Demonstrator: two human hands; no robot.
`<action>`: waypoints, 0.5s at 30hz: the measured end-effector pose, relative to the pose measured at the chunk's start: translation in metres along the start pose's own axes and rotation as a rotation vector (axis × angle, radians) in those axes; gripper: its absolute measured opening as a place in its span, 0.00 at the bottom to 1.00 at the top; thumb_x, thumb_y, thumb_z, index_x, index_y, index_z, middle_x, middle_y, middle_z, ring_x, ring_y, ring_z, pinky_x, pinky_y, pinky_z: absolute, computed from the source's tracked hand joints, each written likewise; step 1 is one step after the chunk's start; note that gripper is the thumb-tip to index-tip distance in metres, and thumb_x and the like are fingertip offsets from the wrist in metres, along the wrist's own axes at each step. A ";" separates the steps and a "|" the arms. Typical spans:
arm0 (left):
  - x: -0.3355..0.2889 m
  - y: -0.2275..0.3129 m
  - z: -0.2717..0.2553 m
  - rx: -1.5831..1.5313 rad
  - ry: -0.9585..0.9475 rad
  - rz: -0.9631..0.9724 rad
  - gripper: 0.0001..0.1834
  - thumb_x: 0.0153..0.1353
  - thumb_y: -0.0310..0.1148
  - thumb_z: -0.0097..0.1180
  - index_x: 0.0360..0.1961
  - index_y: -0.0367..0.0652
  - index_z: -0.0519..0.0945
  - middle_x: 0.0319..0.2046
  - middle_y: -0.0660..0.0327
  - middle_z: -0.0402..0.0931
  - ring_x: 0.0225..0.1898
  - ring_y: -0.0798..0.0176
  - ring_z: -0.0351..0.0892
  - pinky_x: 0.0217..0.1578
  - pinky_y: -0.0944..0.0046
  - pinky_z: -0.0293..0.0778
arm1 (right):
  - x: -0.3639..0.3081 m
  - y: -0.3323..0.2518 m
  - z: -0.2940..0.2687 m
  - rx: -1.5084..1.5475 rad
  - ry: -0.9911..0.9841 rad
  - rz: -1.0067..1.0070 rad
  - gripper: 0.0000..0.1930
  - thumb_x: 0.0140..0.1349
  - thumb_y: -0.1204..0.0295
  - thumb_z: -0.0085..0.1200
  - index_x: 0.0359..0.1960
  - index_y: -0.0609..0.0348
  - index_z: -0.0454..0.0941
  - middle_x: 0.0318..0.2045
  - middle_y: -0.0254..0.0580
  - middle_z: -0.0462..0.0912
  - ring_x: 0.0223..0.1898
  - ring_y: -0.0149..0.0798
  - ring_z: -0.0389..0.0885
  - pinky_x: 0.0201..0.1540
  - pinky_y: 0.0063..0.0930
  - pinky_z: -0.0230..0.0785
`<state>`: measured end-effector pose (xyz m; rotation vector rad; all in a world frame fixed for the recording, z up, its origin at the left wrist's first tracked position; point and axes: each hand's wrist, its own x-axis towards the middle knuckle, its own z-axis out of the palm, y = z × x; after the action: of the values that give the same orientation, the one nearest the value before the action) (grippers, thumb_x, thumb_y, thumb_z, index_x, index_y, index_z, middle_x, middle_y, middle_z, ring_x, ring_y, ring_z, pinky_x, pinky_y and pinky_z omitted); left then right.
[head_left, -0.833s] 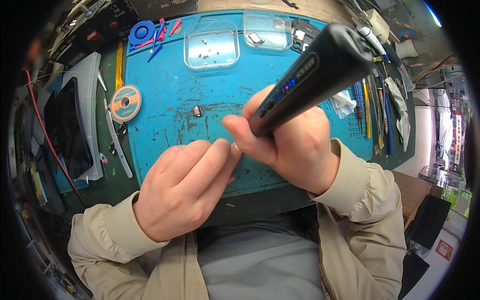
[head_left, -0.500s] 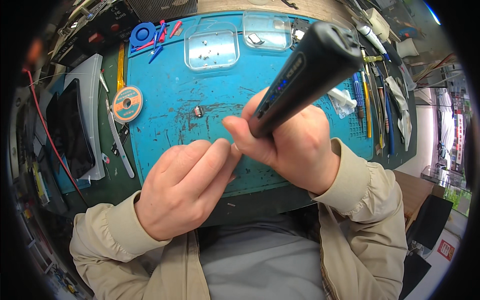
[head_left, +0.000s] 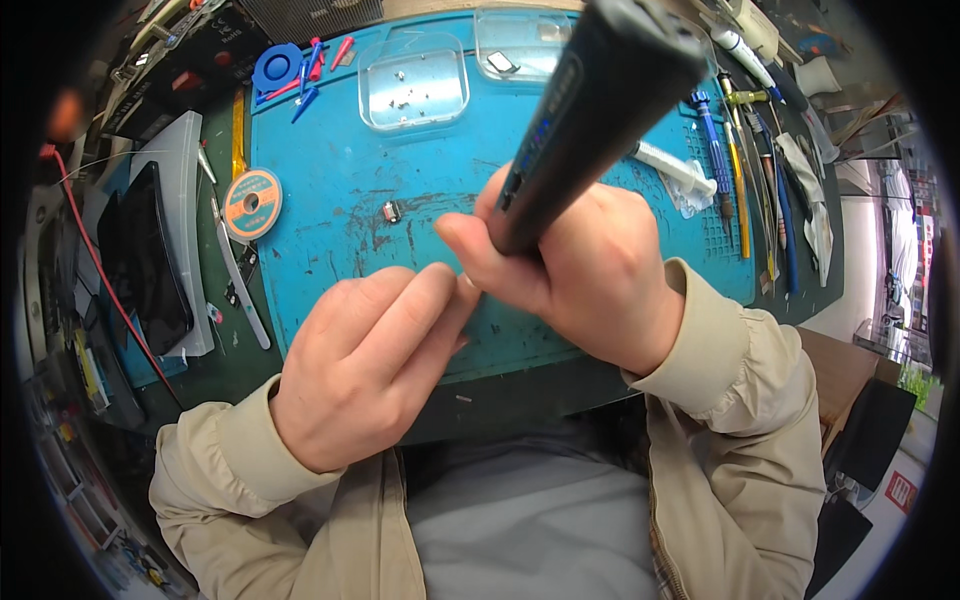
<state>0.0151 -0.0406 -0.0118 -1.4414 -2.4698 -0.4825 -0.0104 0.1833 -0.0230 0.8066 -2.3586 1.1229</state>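
My right hand (head_left: 590, 270) is wrapped round a thick black cylindrical handheld tool (head_left: 590, 115) with small blue lights on its side. The tool's wide end rises toward the camera, and its lower tip is hidden behind my fingers. Close by on the left, my left hand (head_left: 375, 350) is closed in a pinch, its fingertips almost meeting my right hand. Whatever those fingers hold is hidden. Beyond both hands, a tiny metallic part (head_left: 391, 211) lies on the blue work mat (head_left: 330, 170).
Clear plastic boxes (head_left: 413, 85) with small parts stand at the mat's far side. An orange-labelled spool (head_left: 252, 203), tweezers (head_left: 245, 285) and a dark phone-like panel (head_left: 150, 260) lie left. A syringe (head_left: 675, 167) and several screwdrivers (head_left: 712, 150) lie right.
The view has shifted slightly. The black tool's wide end has moved up and left in the picture. Both hands keep nearly the same grip and place.
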 end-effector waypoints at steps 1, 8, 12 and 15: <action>0.000 0.000 0.001 -0.001 0.005 0.001 0.25 0.53 0.27 0.67 0.53 0.27 0.85 0.52 0.53 0.77 0.47 0.55 0.80 0.42 0.59 0.76 | 0.000 0.000 0.001 -0.003 0.014 -0.008 0.14 0.62 0.76 0.74 0.29 0.59 0.76 0.25 0.38 0.83 0.22 0.40 0.80 0.25 0.31 0.72; 0.002 0.000 0.001 0.010 0.020 0.003 0.26 0.50 0.25 0.68 0.53 0.26 0.85 0.50 0.53 0.79 0.44 0.54 0.81 0.42 0.58 0.78 | -0.001 0.001 0.003 0.055 0.086 0.030 0.11 0.65 0.73 0.73 0.32 0.60 0.80 0.23 0.33 0.80 0.21 0.30 0.76 0.24 0.25 0.68; 0.004 0.005 -0.003 -0.031 -0.012 -0.067 0.27 0.49 0.20 0.69 0.54 0.29 0.85 0.52 0.52 0.79 0.48 0.49 0.81 0.47 0.54 0.79 | -0.005 0.000 -0.004 0.137 0.128 0.103 0.09 0.66 0.73 0.73 0.35 0.61 0.83 0.22 0.28 0.79 0.22 0.21 0.73 0.24 0.19 0.62; 0.001 0.006 -0.002 -0.041 -0.003 -0.093 0.27 0.49 0.17 0.69 0.54 0.30 0.86 0.52 0.51 0.79 0.49 0.47 0.81 0.49 0.52 0.79 | -0.010 0.003 -0.007 0.131 0.101 0.097 0.10 0.66 0.74 0.73 0.35 0.62 0.82 0.20 0.28 0.80 0.21 0.20 0.75 0.24 0.17 0.64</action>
<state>0.0197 -0.0375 -0.0086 -1.3473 -2.5530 -0.5533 -0.0039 0.1939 -0.0260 0.6677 -2.2810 1.3375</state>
